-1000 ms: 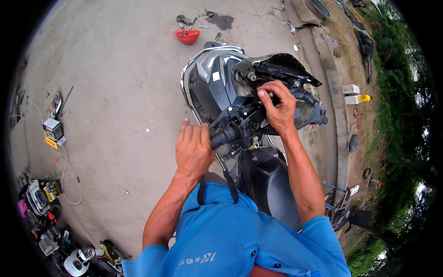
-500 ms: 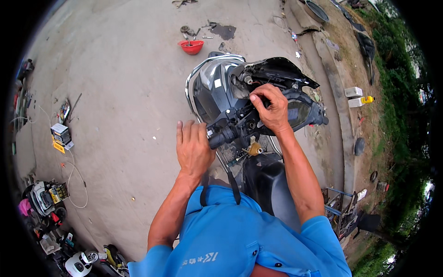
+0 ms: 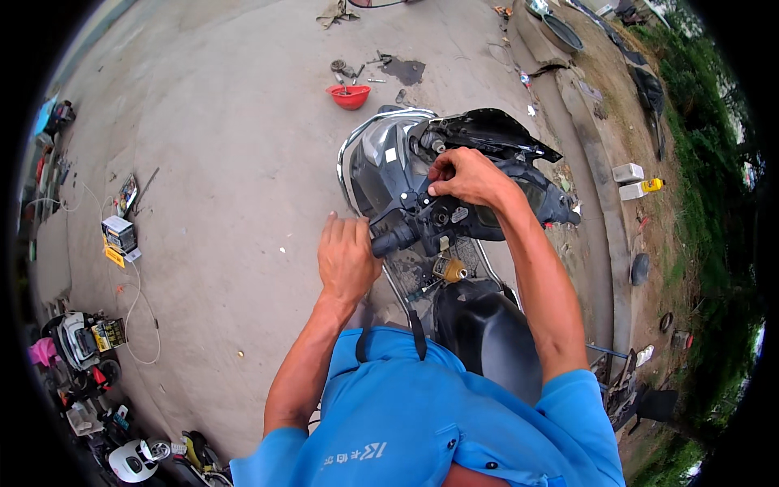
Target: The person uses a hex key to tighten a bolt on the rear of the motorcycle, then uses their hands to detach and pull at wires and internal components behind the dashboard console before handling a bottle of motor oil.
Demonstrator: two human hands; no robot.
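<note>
A dark scooter (image 3: 369,170) with chrome side rails fills the middle, its black front panel (image 3: 495,126) raised at an angle around exposed fittings. My left hand (image 3: 345,256) is closed loosely over the end of the left handlebar grip (image 3: 392,243), its fingers only slightly bent. My right hand (image 3: 466,174) is bent in a pinch just above the handlebar centre, beside the lever mount, thumb pointing left; what it pinches is hidden. Below the bars are a yellowish canister (image 3: 449,269) and the black seat (image 3: 487,341).
Beyond the scooter sits a red bowl (image 3: 349,97) with scattered metal parts. A boxed kit (image 3: 119,235) and hose lie left; more scooters and a white helmet (image 3: 130,461) stand lower left. At right are a concrete kerb (image 3: 600,195), bottles (image 3: 653,185), a metal frame and bushes.
My right hand has shifted left and down relative to the scooter, towards the handlebar centre. My left hand stays at the grip. The whole view has shifted slightly.
</note>
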